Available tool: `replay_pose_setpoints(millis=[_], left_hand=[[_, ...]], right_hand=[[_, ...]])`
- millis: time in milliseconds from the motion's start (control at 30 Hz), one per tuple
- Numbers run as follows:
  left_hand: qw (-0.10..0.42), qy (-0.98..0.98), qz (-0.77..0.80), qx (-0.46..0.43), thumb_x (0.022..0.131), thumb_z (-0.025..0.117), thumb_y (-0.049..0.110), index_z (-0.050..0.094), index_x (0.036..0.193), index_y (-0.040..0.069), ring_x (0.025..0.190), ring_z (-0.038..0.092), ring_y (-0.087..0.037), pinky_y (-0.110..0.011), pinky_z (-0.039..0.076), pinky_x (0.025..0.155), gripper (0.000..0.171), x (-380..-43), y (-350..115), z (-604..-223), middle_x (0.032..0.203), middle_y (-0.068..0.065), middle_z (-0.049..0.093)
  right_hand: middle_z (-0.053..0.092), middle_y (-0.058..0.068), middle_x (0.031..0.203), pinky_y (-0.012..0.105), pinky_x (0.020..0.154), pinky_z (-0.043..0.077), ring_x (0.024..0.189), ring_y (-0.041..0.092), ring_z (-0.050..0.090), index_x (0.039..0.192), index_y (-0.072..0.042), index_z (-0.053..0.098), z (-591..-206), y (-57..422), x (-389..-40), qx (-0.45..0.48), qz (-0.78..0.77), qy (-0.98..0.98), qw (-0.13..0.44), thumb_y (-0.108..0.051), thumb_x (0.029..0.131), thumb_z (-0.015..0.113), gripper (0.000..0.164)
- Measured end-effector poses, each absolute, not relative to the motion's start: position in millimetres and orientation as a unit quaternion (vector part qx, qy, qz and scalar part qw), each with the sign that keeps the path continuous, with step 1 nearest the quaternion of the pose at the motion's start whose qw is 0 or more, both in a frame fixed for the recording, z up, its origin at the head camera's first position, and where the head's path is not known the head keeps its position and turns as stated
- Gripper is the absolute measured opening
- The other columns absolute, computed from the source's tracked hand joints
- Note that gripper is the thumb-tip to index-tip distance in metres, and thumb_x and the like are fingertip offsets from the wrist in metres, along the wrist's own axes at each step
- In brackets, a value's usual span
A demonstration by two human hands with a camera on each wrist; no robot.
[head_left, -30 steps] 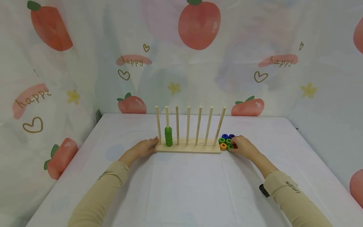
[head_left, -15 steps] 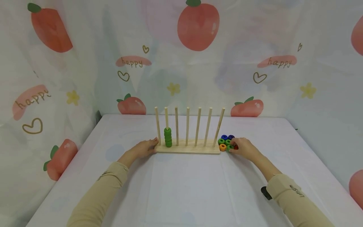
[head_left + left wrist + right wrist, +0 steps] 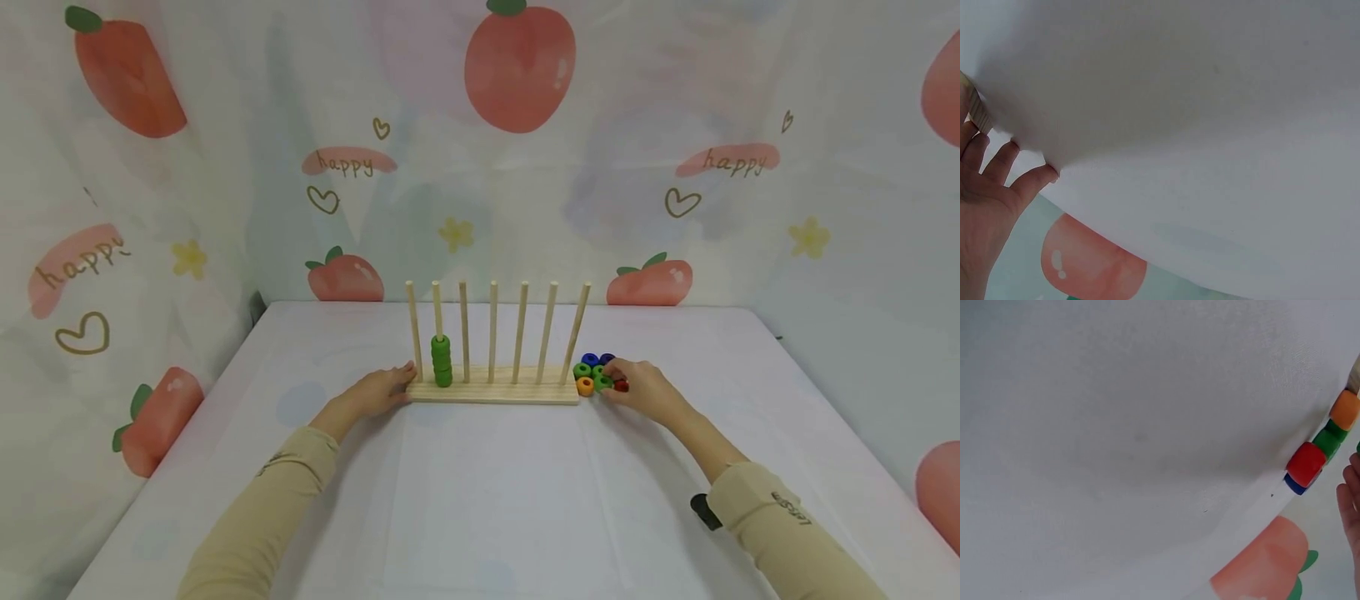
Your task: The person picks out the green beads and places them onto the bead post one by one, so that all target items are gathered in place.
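A wooden peg rack (image 3: pixel 492 396) with several upright pegs stands mid-table. Green beads (image 3: pixel 442 360) are stacked on its second peg from the left; the other pegs are bare. My left hand (image 3: pixel 373 393) grips the rack's left end; in the left wrist view some fingertips rest on the table by the wood (image 3: pixel 980 115). At the rack's right end, my right hand (image 3: pixel 643 390) pinches a green bead (image 3: pixel 602 382) between thumb and fingers. In the right wrist view this bead (image 3: pixel 1358 447) shows only at the edge, by the fingertips.
Loose beads lie against the rack's right end: an orange bead (image 3: pixel 585 386), a red bead (image 3: pixel 622 386), blue ones (image 3: pixel 590 360) and green ones (image 3: pixel 581 370). A patterned cloth wall (image 3: pixel 517 208) rises behind the table. Something black (image 3: pixel 706 511) shows under the right sleeve.
The right hand has drawn the green bead up slightly from the others, and the red bead shows more now. The left hand stays at the rack's end. The head view has shifted a little.
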State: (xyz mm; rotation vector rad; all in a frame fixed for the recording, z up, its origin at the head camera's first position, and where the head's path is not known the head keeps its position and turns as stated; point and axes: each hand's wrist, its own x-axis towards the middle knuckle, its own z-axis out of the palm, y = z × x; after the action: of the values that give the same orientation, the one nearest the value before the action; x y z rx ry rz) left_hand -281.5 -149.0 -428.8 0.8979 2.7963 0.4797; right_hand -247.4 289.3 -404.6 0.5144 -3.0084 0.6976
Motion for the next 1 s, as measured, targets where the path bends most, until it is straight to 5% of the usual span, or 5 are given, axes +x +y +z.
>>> replay_pose_setpoints(millis=[1000], left_hand=[[0.091, 0.935, 0.168, 0.298, 0.094, 0.056, 0.019, 0.036, 0.139, -0.008, 0.129, 0.038, -0.049, -0.053, 0.033, 0.107, 0.056, -282, -148, -433, 0.146, -0.025, 0.033]], right_hand=[[0.07, 0.019, 0.099, 0.047, 0.078, 0.055, 0.089, 0.033, 0.067, 0.105, 0.008, 0.066, -390, 261, -219, 0.275, 0.303, -0.903, 0.132, -0.002, 0.076, 0.075, 0.032]])
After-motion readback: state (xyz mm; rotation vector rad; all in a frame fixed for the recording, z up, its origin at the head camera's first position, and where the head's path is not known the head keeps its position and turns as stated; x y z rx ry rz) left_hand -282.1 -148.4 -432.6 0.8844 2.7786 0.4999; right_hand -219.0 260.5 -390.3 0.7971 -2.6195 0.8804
